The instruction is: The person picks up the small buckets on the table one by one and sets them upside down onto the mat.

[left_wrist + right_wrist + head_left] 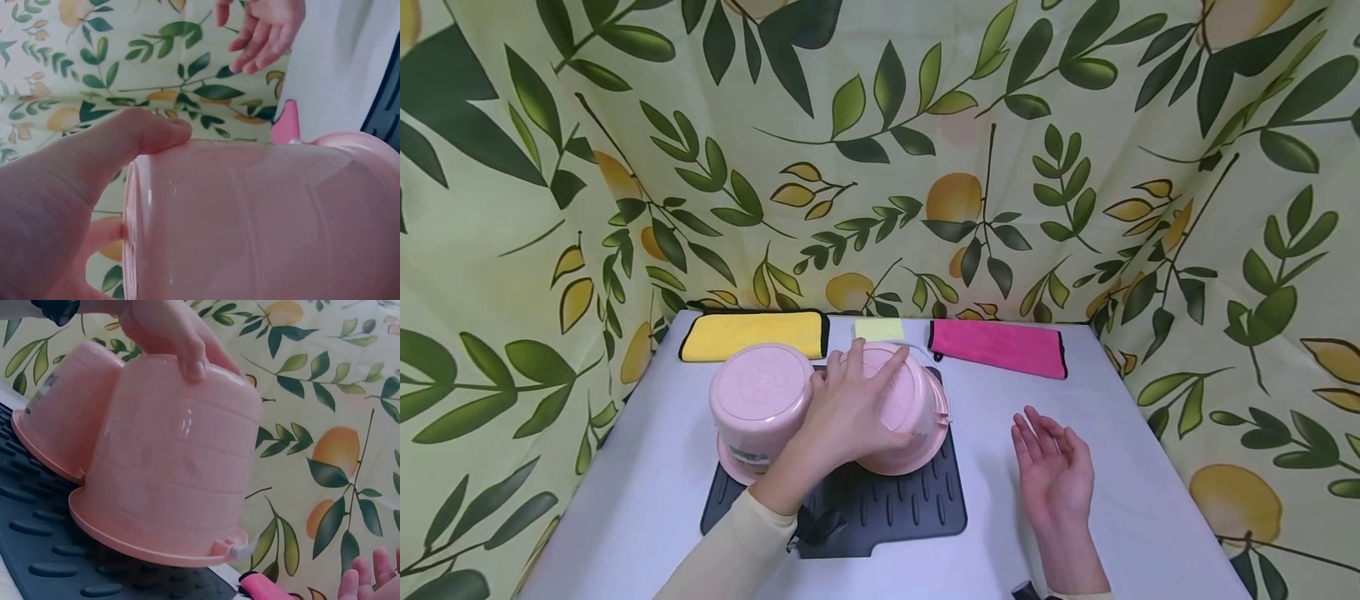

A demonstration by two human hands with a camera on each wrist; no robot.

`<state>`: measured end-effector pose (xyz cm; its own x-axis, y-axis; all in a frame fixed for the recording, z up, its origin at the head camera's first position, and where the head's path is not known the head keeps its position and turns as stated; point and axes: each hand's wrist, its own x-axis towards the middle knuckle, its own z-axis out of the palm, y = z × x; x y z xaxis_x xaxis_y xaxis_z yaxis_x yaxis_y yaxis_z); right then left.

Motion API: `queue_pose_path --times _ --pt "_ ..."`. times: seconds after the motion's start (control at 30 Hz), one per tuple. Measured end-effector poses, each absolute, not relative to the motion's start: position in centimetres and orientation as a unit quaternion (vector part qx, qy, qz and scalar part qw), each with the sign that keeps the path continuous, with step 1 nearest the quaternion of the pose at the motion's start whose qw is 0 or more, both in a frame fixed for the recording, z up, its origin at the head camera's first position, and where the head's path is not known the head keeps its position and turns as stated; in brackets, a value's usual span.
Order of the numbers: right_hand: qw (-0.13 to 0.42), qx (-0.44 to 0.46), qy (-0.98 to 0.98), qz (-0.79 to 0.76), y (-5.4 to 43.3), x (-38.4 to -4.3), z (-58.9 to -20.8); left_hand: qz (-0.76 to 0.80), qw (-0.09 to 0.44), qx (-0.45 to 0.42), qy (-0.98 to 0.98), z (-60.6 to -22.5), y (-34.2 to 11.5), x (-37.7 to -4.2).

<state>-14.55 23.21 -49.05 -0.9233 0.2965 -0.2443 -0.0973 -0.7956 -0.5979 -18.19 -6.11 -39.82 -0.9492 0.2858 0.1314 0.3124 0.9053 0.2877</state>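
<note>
Two pink buckets stand upside down, side by side, on a dark ridged mat (917, 508). My left hand (846, 412) grips the right bucket (906, 404) from above by its base. In the left wrist view the thumb presses along that bucket's side (281, 212), while the fingers reach over the bottom edge. The left bucket (763, 387) is close against the back of this hand, with a label low on its wall. Right of the mat, my right hand (1056, 471) is held palm up above the table, fingers loosely extended, holding nothing.
A folded yellow cloth (752, 336) lies at the back left of the white table (1000, 517). A pink cloth (1000, 347) lies at the back right, with a pale yellow piece (880, 330) between them. Leaf-patterned curtains (880, 208) surround the table.
</note>
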Motion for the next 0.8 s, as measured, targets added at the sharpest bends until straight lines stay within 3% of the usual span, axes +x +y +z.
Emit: queue_pose_path --times 0.4,0.8 --pt "0.107 -0.165 -0.309 0.931 23.0 -14.7 -49.0 -0.154 -0.011 -0.161 -0.975 -39.7 -4.7 -21.1" --pt "0.105 -0.164 -0.309 0.931 22.9 -15.1 -48.0 -0.134 -0.052 -0.185 -0.972 -39.1 -3.9 -21.9"
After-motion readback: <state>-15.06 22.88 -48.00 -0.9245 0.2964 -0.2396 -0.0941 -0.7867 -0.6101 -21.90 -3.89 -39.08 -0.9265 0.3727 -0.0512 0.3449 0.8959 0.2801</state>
